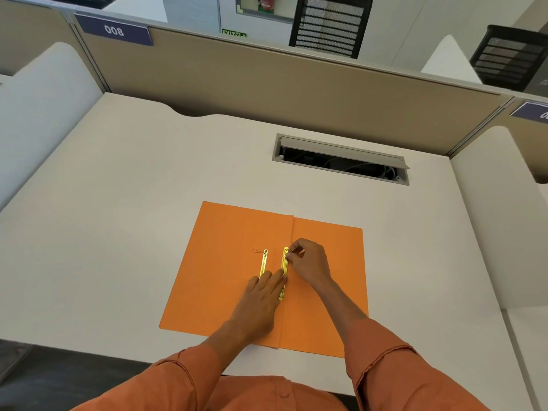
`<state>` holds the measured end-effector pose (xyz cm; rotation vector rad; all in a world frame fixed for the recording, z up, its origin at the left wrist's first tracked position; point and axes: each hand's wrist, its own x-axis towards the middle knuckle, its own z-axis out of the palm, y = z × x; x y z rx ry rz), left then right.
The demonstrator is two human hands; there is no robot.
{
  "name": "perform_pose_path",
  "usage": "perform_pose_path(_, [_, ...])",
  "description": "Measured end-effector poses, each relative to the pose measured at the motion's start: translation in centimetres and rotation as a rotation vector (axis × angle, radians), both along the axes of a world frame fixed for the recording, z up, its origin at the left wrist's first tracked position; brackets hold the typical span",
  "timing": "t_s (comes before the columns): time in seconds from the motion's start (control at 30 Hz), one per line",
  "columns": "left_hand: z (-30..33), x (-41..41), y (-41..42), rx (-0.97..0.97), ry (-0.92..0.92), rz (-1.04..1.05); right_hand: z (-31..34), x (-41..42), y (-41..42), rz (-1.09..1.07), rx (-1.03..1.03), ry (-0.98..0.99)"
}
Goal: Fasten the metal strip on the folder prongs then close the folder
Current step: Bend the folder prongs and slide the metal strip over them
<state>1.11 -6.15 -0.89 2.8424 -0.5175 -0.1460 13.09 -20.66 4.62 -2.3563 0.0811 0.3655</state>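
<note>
An orange folder lies open and flat on the white desk. Two gold metal strips lie near its spine. The left strip lies loose on the left cover, with a thin prong sticking out at its top. The right strip runs along the spine fold. My left hand lies flat, its fingertips pressing the lower half of the right strip. My right hand pinches a thin prong at the upper end of that strip, beside its top hole.
A cable slot with a raised grey lid is set into the white desk behind the folder. A tan partition closes the back, and white side panels stand left and right. Black mesh chairs show beyond.
</note>
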Motion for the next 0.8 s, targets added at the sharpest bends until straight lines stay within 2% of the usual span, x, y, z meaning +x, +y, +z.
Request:
perform_pose_path(0.33, [0.6,0.3,0.0,0.019,0.102,0.030,0.6,2.2,0.5,-0.040,0.003,0.133])
perform_pose_path(0.6, [0.8,0.3,-0.1,0.021,0.123,0.034,1.4,3.6,1.2,-0.308,0.108,0.359])
perform_pose_path(0.8, [1.2,0.3,-0.1,0.017,0.134,0.031,1.9,4.3,1.5,-0.300,0.073,0.387])
